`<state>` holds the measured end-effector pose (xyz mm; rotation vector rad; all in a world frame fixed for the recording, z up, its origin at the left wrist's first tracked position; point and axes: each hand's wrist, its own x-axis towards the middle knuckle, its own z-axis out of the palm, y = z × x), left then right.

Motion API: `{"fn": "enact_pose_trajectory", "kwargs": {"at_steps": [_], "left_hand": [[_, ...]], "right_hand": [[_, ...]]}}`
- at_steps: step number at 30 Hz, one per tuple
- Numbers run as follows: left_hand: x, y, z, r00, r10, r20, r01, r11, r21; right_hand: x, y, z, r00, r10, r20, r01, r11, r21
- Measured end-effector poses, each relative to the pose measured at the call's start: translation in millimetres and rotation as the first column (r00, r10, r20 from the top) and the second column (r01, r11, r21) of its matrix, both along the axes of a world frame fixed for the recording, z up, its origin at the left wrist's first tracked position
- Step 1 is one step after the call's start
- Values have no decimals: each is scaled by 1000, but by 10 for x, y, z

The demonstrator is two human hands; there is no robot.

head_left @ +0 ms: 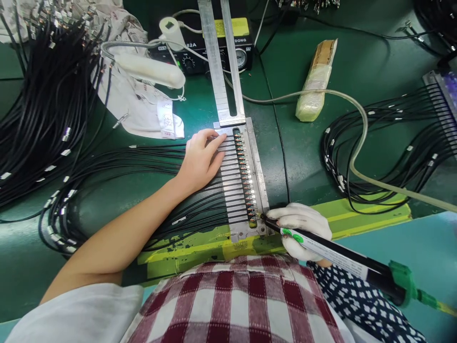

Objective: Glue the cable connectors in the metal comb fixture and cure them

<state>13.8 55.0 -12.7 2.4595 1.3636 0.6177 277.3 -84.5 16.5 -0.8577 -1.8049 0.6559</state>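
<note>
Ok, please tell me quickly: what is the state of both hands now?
Left hand: open, resting on the metal fixture.
Right hand: gloved, closed around the black syringe.

At twelve o'clock, the metal bar [213, 57] is cut off by the top edge and hides part of the black box [195, 65]; toward nine, the left hand [200, 162] covers stretches of cable [153, 161]; at four, print on the syringe [332, 254] is too small to read; near three, a second fixture [445, 97] runs off the right edge
</note>
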Motion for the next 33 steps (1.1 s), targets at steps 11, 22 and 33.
{"fn": "enact_pose_trajectory", "kwargs": {"at_steps": [11, 22, 33], "left_hand": [[-24, 12, -25, 1000, -17, 18, 18, 1000, -8], [-19, 16, -16, 1000, -19, 7, 19, 1000, 4], [-15, 7, -12, 1000, -16, 11, 16, 1000, -4]], "right_hand": [[13, -110, 85, 998, -56, -23, 56, 998, 32], [-22, -140, -32, 999, -50, -12, 50, 997, 60], [-5, -162, -61, 999, -40, -15, 40, 999, 33]]}}
